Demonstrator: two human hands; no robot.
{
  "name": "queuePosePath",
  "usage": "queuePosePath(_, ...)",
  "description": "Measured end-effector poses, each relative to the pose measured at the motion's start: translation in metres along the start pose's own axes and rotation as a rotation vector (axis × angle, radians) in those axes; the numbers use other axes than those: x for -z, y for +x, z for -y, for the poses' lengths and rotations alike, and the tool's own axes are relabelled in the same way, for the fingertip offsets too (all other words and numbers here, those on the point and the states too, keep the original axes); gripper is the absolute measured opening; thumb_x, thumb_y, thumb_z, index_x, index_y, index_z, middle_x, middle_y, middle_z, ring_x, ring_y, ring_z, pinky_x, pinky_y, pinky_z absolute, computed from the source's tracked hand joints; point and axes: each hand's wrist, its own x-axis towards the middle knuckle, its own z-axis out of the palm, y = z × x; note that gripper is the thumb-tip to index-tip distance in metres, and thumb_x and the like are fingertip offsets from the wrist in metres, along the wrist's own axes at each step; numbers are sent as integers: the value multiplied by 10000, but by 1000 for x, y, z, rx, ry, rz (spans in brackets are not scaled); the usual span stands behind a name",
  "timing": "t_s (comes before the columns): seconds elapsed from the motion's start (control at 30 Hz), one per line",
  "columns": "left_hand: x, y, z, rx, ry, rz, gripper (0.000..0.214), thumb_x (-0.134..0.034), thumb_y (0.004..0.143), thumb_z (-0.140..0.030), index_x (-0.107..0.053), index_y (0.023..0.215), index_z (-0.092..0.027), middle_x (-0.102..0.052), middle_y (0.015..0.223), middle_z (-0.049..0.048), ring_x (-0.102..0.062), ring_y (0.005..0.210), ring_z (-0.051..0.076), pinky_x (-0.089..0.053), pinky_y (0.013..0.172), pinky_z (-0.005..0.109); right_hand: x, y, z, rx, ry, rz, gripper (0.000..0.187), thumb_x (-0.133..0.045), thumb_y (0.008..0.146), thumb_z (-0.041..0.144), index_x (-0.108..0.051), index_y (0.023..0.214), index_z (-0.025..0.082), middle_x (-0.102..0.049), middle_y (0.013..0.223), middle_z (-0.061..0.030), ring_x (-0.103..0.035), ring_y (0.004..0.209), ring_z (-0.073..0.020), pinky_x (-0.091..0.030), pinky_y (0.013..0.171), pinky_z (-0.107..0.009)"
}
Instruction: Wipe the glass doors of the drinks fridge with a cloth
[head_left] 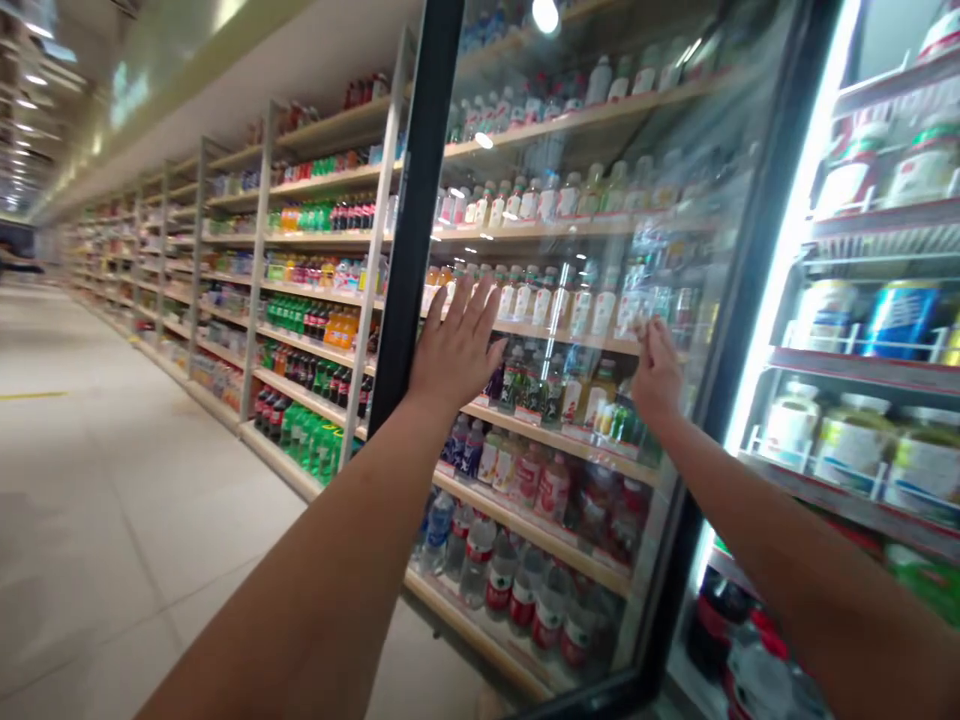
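Note:
A glass fridge door [540,390] with a black frame [424,180] stands swung open in front of me. My left hand [454,345] is open, its fingers spread upward over the glass near the frame's left side. Farther right, my right hand [657,378] is raised at the glass with its fingers bent together. What it holds, if anything, I cannot make out. Rows of bottles [555,490] on shelves show through the pane, along with light reflections.
To the right is the lit fridge interior, with bottles [855,440] and blue cans [900,318] on wire-fronted shelves. Long store shelves [322,235] full of drinks run away to the left. A pale tiled floor [112,500] lies beside them.

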Motion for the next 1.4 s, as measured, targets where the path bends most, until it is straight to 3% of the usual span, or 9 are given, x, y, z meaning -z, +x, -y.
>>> queuePosePath(0.17, 2, 0, -1, 9, -7, 4, 687, -420, 1025, -361, -183, 1626, -126, -191, 1693, 122, -74, 1579, 292, -37, 1300, 518, 0, 13, 15, 144, 60, 182, 516, -366, 1011, 224, -487, 1512, 214, -457, 1575, -91, -401, 1484, -247, -337, 1254, -536)
queuePosePath(0.37, 4, 0, -2, 8, 3, 19, 697, -425, 1023, -355, -166, 1629, -128, -167, 1699, 115, -55, 1581, 290, -30, 1298, 522, -5, 11, 25, 91, 32, 59, 543, -360, 998, 191, -462, 1529, 234, -448, 1582, -63, -396, 1488, -258, -355, 1245, -552)
queuePosePath(0.53, 2, 0, 0, -2, 25, 1, 698, -443, 1027, -357, -166, 1628, -135, -181, 1695, 123, -74, 1580, 289, -41, 1297, 519, -7, -9, 28, 255, 46, 166, 527, -352, 1012, 157, -505, 1494, 303, -488, 1554, -13, -426, 1471, -222, -408, 1231, -493)
queuePosePath(0.63, 2, 0, 0, -7, 33, -2, 693, -440, 1033, -366, -170, 1628, -138, -183, 1695, 118, -72, 1580, 288, -52, 1295, 529, -10, 4, 27, 179, 5, 93, 535, -341, 1014, 172, -477, 1514, 305, -490, 1550, -23, -456, 1450, -225, -423, 1219, -496)
queuePosePath(0.73, 5, 1, -2, -5, 22, 7, 720, -474, 1019, -363, -164, 1630, -142, -181, 1694, 119, -82, 1579, 293, -49, 1297, 534, -18, 10, 36, 149, -26, 42, 585, -313, 1013, 166, -355, 1583, 293, -401, 1608, -36, -371, 1502, -253, -381, 1238, -535)
queuePosePath(0.9, 7, 1, -3, 6, 21, 18, 703, -449, 1021, -360, -176, 1629, -138, -186, 1690, 127, -81, 1577, 299, -55, 1298, 538, -26, 4, 54, 342, 26, 215, 711, -268, 971, 54, -243, 1611, 361, -314, 1650, 37, -251, 1554, -219, -320, 1281, -499)
queuePosePath(1.1, 8, 0, -4, 8, 58, 29, 691, -442, 1029, -370, -191, 1624, -127, -190, 1690, 124, -69, 1577, 296, -59, 1296, 528, -24, 15, 47, 131, 14, 56, 705, -303, 953, 59, -256, 1619, 287, -319, 1653, -11, -266, 1548, -262, -306, 1277, -541)
queuePosePath(1.27, 8, -1, -4, 2, 106, 39, 678, -433, 1036, -380, -210, 1617, -111, -188, 1691, 127, -70, 1579, 296, -65, 1295, 519, -23, 4, 62, 383, 125, 234, 729, -309, 934, 12, -384, 1553, 390, -355, 1632, 69, -290, 1539, -251, -341, 1267, -534)
queuePosePath(1.4, 8, -2, -4, 1, 137, 16, 692, -429, 1036, -379, -174, 1626, -124, -199, 1689, 122, -87, 1579, 285, -83, 1295, 516, -25, 11, 65, 314, 139, 142, 737, -336, 916, -5, -427, 1527, 396, -367, 1624, 81, -326, 1524, -255, -358, 1259, -546)
